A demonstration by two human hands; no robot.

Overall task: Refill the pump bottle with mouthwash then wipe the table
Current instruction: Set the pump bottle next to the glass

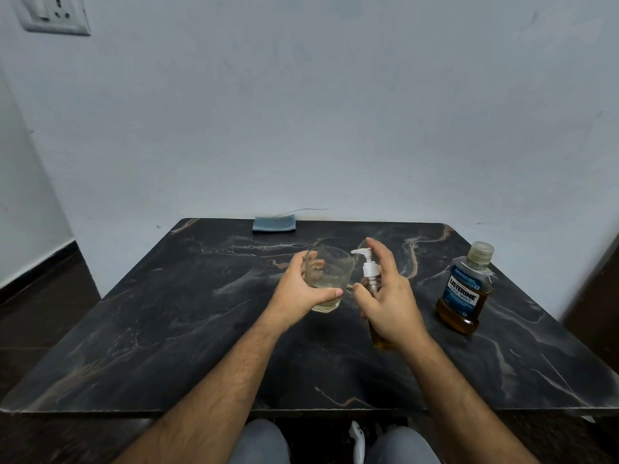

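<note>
My right hand (388,296) grips a clear pump bottle (369,270) with a white pump head and amber liquid in its lower part; my index finger is raised beside the pump. My left hand (298,289) holds a clear glass (331,272) just left of the pump nozzle, with a little pale liquid at its bottom. A capped mouthwash bottle (465,289) with a blue label and amber liquid stands upright on the table at the right. A folded blue cloth (274,224) lies at the table's far edge.
The black marble table (167,329) stands against a white wall. A wall socket (53,15) sits at the upper left. Dark floor lies on both sides, and my knees (261,443) show under the table's near edge.
</note>
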